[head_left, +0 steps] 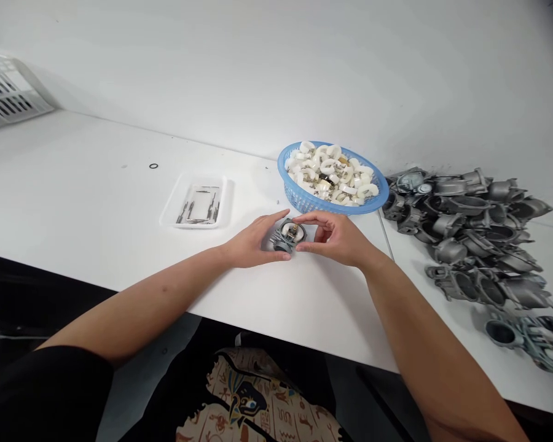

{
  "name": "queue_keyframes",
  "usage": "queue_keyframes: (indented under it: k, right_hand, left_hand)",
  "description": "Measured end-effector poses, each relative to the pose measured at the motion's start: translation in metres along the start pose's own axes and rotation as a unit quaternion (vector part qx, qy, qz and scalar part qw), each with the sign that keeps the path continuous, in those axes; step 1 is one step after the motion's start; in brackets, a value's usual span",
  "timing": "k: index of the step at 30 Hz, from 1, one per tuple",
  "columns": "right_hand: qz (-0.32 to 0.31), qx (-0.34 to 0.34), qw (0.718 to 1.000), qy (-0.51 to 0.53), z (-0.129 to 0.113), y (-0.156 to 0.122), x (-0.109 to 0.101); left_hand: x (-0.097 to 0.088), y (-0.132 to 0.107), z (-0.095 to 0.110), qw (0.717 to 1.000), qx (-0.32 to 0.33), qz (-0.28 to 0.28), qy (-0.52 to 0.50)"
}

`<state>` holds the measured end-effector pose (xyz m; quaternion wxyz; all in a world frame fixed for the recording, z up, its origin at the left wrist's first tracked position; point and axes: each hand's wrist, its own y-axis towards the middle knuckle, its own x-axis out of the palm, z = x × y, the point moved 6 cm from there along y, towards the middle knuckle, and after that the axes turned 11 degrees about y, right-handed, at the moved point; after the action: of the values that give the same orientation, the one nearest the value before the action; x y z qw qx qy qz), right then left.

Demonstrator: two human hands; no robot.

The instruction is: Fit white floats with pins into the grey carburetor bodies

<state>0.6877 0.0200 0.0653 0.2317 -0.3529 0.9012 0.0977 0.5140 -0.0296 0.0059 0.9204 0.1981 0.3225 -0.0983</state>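
A small grey metal carburetor body [283, 244] rests on the white table, its open bowl side facing up. Inside it sits a white ring-shaped float [299, 233] with a brass-coloured part near the middle. My left hand [251, 244] holds the body from the left, thumb at the near side and fingers at the far side. From the right, my right hand [336, 239] grips its edge, with the index finger over the top and the thumb lower down.
Behind my hands stands a blue basket [304, 199] heaped with white floats [327, 167]. A shallow white tray [166, 212] of thin metal pins lies left. Many carburetor bodies [465, 205] are piled at right. A black O-ring [153, 166] and a white crate [13, 92] are farther left.
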Motion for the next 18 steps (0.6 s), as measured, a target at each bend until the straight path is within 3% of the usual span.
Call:
queue_keyframes:
  k: [5,11,18]
  right_hand:
    - [-0.003,0.004,0.999,0.032,0.003,-0.008,-0.001]
    - [0.004,0.002,1.000,0.030,0.010,-0.007,0.009]
    - [-0.004,-0.026,0.997,0.077,0.018,-0.004,0.022]
  left_hand:
    - [-0.001,0.004,0.015,0.994,0.065,0.007,-0.084]
    - [0.000,0.003,0.008,0.992,0.015,0.013,-0.121]
    - [0.004,0.001,0.007,0.970,-0.060,-0.025,-0.234]
